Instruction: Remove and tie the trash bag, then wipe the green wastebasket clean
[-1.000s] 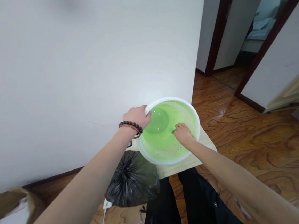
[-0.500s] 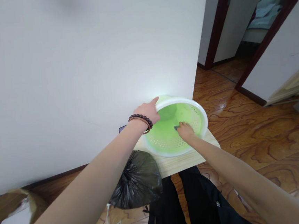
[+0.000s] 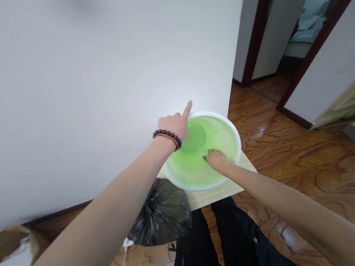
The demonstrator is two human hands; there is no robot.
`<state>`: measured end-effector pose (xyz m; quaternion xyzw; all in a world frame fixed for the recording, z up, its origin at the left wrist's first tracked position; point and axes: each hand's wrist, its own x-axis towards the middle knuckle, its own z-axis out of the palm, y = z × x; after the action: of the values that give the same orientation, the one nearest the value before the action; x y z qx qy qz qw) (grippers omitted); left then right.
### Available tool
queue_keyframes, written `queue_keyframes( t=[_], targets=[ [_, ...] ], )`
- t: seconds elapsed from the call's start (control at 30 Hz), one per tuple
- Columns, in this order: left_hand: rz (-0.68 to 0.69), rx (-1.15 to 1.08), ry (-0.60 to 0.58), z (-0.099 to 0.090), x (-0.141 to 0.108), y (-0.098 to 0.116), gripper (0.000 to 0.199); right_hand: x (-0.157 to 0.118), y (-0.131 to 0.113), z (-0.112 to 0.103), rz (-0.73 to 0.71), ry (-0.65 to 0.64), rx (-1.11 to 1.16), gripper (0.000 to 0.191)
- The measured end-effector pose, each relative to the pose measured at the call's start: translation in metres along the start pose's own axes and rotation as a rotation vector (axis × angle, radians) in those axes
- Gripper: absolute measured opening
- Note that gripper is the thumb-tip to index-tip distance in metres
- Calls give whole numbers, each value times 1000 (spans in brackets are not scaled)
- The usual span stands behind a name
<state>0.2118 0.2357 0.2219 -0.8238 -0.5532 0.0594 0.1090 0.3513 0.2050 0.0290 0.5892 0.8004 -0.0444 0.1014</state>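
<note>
A round green plastic basket (image 3: 196, 177) with a white rim and rows of holes sits on a small light wooden table (image 3: 202, 198). My left hand (image 3: 175, 125), a beaded bracelet at its wrist, grips the basket's far left rim; one finger sticks out past it and the rest are partly hidden. Inside the basket, my right hand (image 3: 216, 159) is closed on a small dark grey-blue thing (image 3: 205, 158) pressed against the green surface. Only a tip of that thing shows, so its kind is unclear.
A black plastic bag (image 3: 162, 213) bulges beside the table's left side, near my legs. A white cable (image 3: 125, 261) lies on the wooden floor. At the lower left is a cardboard box (image 3: 39, 243). A white wall (image 3: 97, 73) rises behind, and a doorway opens at the right.
The basket has gone from a raised tilt to lying flatter, its far rim lower. My left hand moved with the rim, and my right hand slid slightly left and nearer with the small thing.
</note>
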Motion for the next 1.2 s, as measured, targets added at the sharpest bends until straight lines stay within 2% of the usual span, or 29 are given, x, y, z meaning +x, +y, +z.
queue_keyframes(
  t=[0.13, 0.47, 0.83, 1.03, 1.2],
  targets=[
    [175, 30, 37, -4, 9, 5, 64, -2, -6, -1, 7, 0, -3, 36],
    [244, -90, 73, 2, 45, 6, 55, 14, 10, 5, 44, 49, 29, 36],
    [425, -133, 14, 9, 53, -2, 55, 30, -3, 26, 137, 92, 63, 34],
    [366, -122, 58, 17, 45, -3, 52, 30, -14, 27, 84, 85, 54, 30],
    [310, -128, 33, 15, 39, 6, 51, 28, -10, 20, -39, 96, -93, 28]
  ],
)
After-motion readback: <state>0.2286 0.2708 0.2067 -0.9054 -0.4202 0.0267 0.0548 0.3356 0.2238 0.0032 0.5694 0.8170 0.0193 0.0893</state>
